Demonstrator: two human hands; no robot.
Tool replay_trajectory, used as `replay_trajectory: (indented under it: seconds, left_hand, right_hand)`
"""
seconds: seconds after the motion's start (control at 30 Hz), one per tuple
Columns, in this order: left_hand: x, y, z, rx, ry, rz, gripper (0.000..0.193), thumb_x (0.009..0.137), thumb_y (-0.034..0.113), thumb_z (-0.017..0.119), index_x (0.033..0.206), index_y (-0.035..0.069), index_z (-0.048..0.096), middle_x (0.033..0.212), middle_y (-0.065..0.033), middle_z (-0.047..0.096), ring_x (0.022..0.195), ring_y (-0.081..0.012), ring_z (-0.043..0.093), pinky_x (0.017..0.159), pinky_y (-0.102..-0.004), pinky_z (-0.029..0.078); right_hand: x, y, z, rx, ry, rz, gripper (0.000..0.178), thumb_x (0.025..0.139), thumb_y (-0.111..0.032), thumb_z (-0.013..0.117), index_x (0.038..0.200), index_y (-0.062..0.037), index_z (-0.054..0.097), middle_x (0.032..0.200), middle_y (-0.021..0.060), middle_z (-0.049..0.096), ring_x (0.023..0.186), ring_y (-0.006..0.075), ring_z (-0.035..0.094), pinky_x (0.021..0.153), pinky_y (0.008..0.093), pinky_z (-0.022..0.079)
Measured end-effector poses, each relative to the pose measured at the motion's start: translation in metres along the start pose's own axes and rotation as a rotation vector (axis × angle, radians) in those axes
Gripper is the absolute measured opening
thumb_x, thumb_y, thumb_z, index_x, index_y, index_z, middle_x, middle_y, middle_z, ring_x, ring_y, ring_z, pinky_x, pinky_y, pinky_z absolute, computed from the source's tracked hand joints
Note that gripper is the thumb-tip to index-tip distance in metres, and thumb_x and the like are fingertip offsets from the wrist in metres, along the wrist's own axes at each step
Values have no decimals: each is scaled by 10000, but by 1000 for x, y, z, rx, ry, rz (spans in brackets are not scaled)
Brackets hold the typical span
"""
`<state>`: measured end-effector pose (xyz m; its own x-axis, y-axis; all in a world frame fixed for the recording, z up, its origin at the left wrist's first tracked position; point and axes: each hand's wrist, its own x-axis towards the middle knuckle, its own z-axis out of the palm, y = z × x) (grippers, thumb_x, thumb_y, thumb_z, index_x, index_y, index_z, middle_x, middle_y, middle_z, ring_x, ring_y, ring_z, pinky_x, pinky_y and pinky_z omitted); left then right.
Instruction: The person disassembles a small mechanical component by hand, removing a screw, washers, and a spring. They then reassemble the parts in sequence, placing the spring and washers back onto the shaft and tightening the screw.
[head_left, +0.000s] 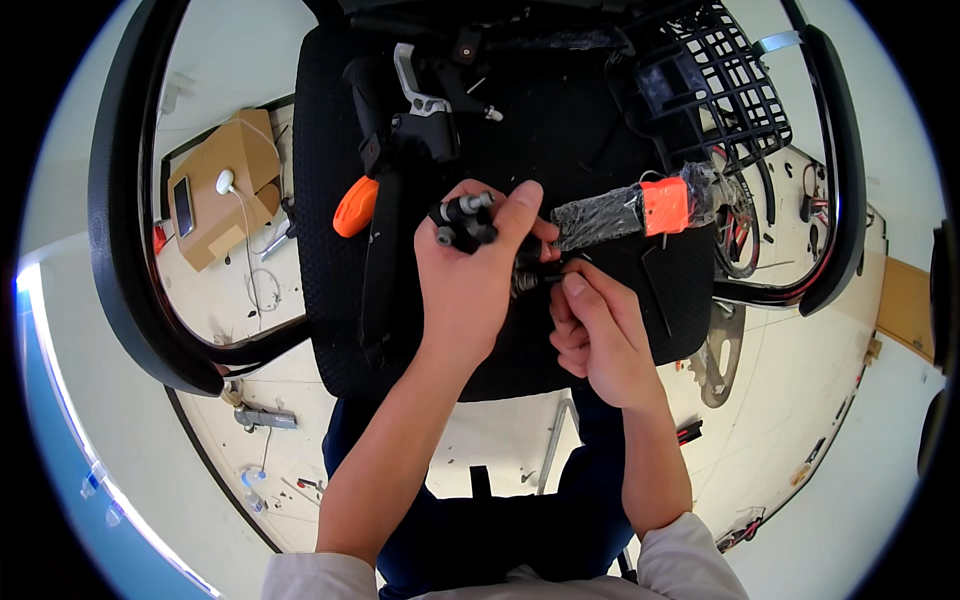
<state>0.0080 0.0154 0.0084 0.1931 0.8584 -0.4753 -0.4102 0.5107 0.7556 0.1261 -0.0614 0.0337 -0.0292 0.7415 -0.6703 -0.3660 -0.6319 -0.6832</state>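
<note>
My left hand (465, 270) is closed around a black metal part (465, 222) with silver bolts, held over a black chair seat (550, 110). The part's lower end, with a silver round fitting (523, 281), shows past the palm; its middle is hidden by my fingers. Just right of that fitting, my right hand (600, 325) pinches a thin dark rod (556, 279), perhaps a hex key, pointing at it. Whether the rod sits in the fitting I cannot tell. Right of my left fingers lies a plastic-wrapped bar (600, 220) with an orange label (666, 205).
On the seat are a silver brake lever (410, 80), an orange piece (355, 206), a thin bent rod (657, 290) and a black lattice basket (745, 85). Armrests (130, 200) flank the seat. A cardboard box (235, 220) with a phone (183, 206) stands on the floor.
</note>
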Motion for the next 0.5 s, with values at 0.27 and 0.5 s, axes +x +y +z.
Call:
replay_trajectory:
  seconds: [0.27,0.5]
  left_hand:
    - [-5,-3,3,128,-24,208,249,880,148,683,742,41,505,667,-98,628,598,-143,619,620,-297,542]
    - [-6,-12,-4,407,-49,461,254,868,66,670,714,36,470,641,-60,591,602,-114,619,595,-249,505]
  right_hand:
    - [0,0,3,23,-22,26,272,1016,-231,411,803,-67,453,597,-39,362,459,26,300,392,206,225]
    - [0,-1,6,121,-51,104,261,1014,-230,396,807,-76,442,582,-46,331,433,27,275,375,211,211]
